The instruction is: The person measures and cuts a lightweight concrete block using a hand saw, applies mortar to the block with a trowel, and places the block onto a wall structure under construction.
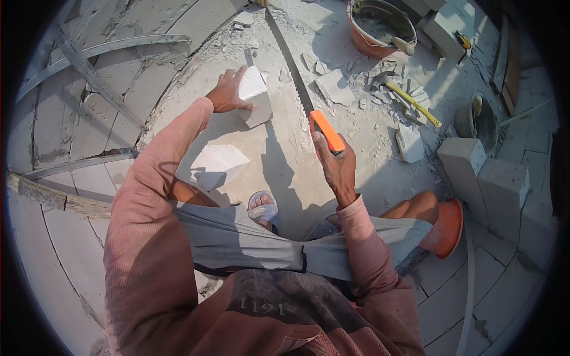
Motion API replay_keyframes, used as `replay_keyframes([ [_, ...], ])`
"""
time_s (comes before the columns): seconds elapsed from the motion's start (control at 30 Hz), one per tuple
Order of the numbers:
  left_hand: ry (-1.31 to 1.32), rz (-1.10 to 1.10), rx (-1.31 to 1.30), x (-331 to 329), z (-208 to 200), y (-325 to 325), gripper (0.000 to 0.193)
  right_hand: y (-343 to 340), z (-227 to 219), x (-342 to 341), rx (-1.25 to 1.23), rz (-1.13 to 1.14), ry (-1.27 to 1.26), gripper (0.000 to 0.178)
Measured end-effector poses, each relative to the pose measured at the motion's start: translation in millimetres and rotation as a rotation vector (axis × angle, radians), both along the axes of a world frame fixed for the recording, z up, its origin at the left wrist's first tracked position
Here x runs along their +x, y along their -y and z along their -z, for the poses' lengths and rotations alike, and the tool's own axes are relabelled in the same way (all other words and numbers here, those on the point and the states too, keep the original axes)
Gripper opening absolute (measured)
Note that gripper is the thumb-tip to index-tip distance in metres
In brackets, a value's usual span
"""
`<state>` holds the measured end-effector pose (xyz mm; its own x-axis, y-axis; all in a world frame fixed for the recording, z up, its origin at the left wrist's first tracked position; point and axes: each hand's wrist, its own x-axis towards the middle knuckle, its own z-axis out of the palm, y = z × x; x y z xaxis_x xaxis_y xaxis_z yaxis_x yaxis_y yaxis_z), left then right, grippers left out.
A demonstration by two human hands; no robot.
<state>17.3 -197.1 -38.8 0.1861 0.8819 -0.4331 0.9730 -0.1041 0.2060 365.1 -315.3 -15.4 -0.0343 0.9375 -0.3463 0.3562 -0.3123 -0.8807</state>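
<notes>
My left hand [227, 92] grips a small white aerated-concrete block [255, 95] by its left side, thumb below and fingers along the upper edge. The block appears tilted; whether its lower end rests on the floor I cannot tell. In my right hand [339, 172] is the orange handle of a hand saw [297, 77]. Its long toothed blade points away from me, to the right of the block and apart from it. Another white block piece [219, 163] lies on the dusty floor, nearer to me and left of my feet.
Block fragments [335, 87] and a yellow-handled hammer [409, 102] lie on the right. Farther off stands a reddish bucket [380, 29] with grey material; a dark bucket [477, 124] stands by stacked blocks [502, 184]. Metal strips [89, 68] cross the left. An orange bucket [449, 228] is beside my right leg.
</notes>
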Motion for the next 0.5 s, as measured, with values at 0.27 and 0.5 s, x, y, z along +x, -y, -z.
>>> replay_keyframes([
  [0.27,0.505,-0.934,-0.263,-18,13,-37,0.098,53,-5,15,-0.069,0.148,-0.213,0.043],
  [0.5,0.597,-1.155,-0.326,-29,10,-17,0.079,62,7,17,-0.061,0.205,-0.276,0.044],
])
